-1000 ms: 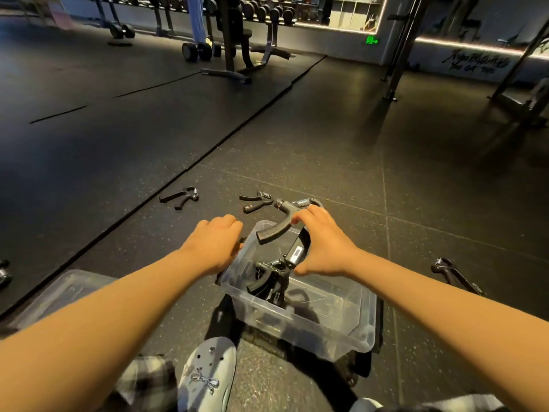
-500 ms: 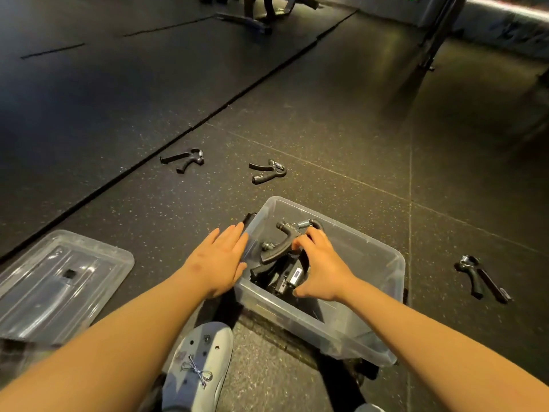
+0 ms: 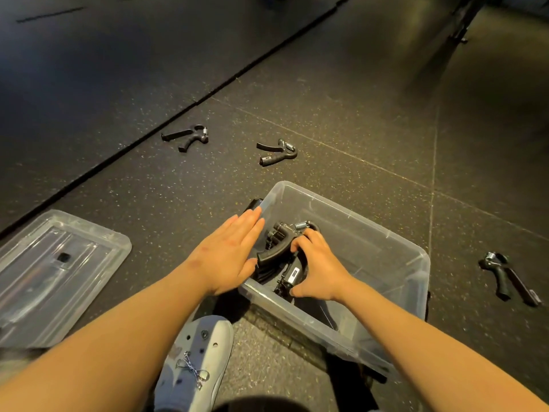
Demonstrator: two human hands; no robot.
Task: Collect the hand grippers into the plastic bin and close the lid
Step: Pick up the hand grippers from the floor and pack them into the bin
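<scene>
A clear plastic bin stands on the dark floor in front of me. Inside its left end lie black hand grippers. My right hand reaches into the bin and is closed on one black hand gripper resting on the pile. My left hand lies flat with fingers apart against the bin's left wall, holding nothing. Loose hand grippers lie on the floor: one far left, one beyond the bin, one at the right. The clear lid lies flat at the left.
My grey clog shoe sits on the floor just below the bin. A raised seam between floor mats runs diagonally from lower left to upper right. A black object pokes out under the bin's near right corner.
My right hand has lowered the gripper from above the rim down onto the pile inside the bin. My left hand has opened flat against the bin's left wall. The view tilted downward.
</scene>
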